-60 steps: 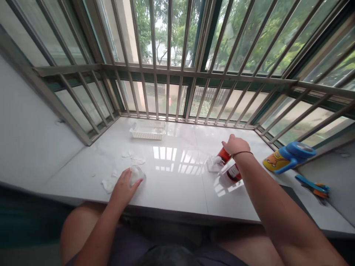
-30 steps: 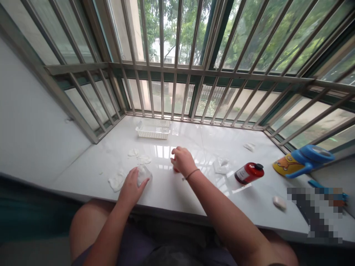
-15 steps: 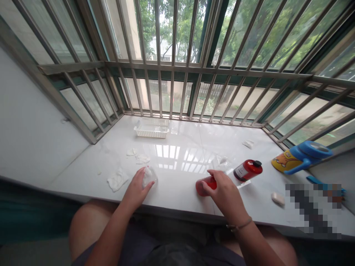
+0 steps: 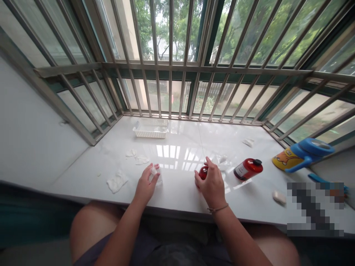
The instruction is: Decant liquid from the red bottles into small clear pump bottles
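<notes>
My left hand (image 4: 146, 181) is closed around a small clear container (image 4: 159, 180) at the near edge of the white counter. Something white shows near its top, partly behind the fingers. To the right, my right hand (image 4: 212, 181) curls round a shiny red bottle (image 4: 203, 172), the thumb on its left side and the index finger raised behind it. Most of this bottle is hidden by the hand. A second red bottle (image 4: 249, 169) with a black cap and a pale label stands farther right, apart from the hand.
A white perforated basket (image 4: 151, 133) sits at the back by the window bars. Crumpled white tissue (image 4: 117, 181) lies at left, clear plastic wrapping (image 4: 222, 161) behind my right hand. Farther right are a pale soap-like block (image 4: 279, 198) and a blue-and-yellow cup (image 4: 302, 155).
The red bottle in my right hand has gone from tilted to more upright, and that hand has turned over it. My left hand has shifted slightly right with the clear container.
</notes>
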Demonstrator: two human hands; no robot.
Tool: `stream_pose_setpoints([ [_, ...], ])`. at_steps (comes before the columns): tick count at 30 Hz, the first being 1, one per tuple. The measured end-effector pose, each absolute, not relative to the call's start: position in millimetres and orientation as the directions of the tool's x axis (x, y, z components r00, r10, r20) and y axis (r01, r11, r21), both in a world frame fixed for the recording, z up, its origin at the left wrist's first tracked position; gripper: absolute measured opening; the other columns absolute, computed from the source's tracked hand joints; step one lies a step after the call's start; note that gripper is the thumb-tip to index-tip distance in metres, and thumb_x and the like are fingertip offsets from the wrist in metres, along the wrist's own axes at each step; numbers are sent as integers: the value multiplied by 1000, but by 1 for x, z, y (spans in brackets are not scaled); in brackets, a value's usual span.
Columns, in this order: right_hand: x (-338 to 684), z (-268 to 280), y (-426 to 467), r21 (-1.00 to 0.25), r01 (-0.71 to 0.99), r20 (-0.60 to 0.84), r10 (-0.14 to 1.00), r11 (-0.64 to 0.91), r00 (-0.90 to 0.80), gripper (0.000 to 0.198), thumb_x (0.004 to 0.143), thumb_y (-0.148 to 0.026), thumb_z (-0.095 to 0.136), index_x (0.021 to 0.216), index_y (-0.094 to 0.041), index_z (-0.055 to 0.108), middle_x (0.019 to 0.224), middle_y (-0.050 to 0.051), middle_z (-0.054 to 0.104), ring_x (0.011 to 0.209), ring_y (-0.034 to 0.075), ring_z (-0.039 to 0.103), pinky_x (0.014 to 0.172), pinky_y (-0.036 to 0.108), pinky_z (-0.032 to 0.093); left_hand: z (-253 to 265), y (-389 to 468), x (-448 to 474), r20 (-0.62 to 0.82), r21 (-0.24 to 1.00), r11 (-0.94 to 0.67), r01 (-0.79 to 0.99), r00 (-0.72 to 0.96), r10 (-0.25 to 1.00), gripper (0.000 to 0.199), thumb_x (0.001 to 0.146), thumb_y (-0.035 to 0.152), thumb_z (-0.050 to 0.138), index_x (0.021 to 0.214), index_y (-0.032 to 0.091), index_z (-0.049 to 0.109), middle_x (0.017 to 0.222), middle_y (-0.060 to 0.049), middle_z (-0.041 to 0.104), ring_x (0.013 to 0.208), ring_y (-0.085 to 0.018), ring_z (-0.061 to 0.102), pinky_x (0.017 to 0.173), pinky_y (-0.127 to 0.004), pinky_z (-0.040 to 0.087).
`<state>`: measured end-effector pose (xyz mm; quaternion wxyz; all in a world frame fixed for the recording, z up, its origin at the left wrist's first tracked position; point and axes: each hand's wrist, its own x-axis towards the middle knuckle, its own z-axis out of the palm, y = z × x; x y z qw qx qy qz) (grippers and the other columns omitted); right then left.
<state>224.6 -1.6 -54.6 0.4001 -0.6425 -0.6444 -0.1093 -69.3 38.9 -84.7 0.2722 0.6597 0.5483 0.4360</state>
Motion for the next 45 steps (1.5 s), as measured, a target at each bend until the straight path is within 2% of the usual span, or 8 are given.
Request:
stream_pose_setpoints([
  [7, 227, -59, -2, -377, 915, 682, 711, 144, 169, 48, 99, -33, 65, 144, -23, 50, 115, 11, 66, 108, 30, 64, 102, 50, 56, -83, 36, -67, 243, 883, -203, 424, -43, 969, 52, 99, 59, 67, 138, 24, 65, 138, -11, 75, 127, -29, 73, 115, -47, 55],
  [13, 226, -55, -3, -372, 915, 681, 716, 157, 154, 35, 98, -31, 65, 131, -23, 55, 111, 11, 66, 104, 29, 64, 98, 49, 56, -78, 38, -59, 288, 844, -242, 479, -24, 957, 45, 99, 56, 67, 131, 24, 70, 130, -10, 78, 121, -29, 75, 113, -46, 56],
  [22, 225, -55, -3, -373, 916, 673, 722, 146, 159, 28, 98, -30, 65, 124, -22, 57, 111, 11, 67, 104, 29, 62, 97, 47, 55, -87, 48, -41, 333, 820, -334, 466, 87, 939, 41, 103, 57, 61, 126, 25, 71, 131, -11, 75, 128, -29, 70, 114, -46, 54],
  [27, 226, -55, -3, -386, 908, 673, 723, 160, 158, 26, 98, -30, 65, 122, -23, 58, 109, 10, 67, 102, 29, 61, 98, 48, 54, -99, 51, -47, 400, 738, -472, 482, 251, 882, 53, 110, 59, 43, 144, 22, 61, 143, -15, 67, 140, -29, 60, 122, -51, 46],
  [29, 227, -55, -2, -387, 908, 675, 721, 164, 158, 25, 97, -29, 65, 121, -24, 59, 109, 10, 67, 101, 29, 61, 97, 48, 54, -99, 51, -50, 391, 729, -485, 483, 288, 874, 52, 111, 56, 40, 145, 22, 60, 146, -15, 65, 142, -29, 58, 124, -51, 44],
  [35, 226, -54, -2, -372, 912, 684, 715, 170, 146, 24, 97, -29, 65, 120, -24, 59, 108, 10, 67, 102, 29, 61, 98, 47, 54, -86, 49, -48, 351, 751, -434, 498, 255, 901, 40, 110, 51, 48, 134, 25, 67, 142, -11, 70, 138, -28, 63, 122, -48, 48],
  [41, 227, -55, -2, -354, 917, 691, 712, 183, 125, 24, 99, -29, 64, 121, -23, 58, 108, 10, 68, 103, 29, 62, 100, 48, 54, -78, 50, -49, 269, 799, -350, 489, 230, 935, 43, 105, 54, 57, 135, 25, 66, 140, -10, 73, 129, -29, 71, 113, -46, 55],
  [45, 227, -54, -2, -365, 915, 681, 720, 175, 134, 23, 99, -29, 64, 121, -24, 58, 109, 10, 67, 103, 29, 62, 99, 48, 54, -74, 51, -50, 260, 806, -344, 482, 234, 937, 42, 104, 55, 60, 132, 25, 68, 137, -10, 75, 127, -29, 72, 113, -46, 54],
])
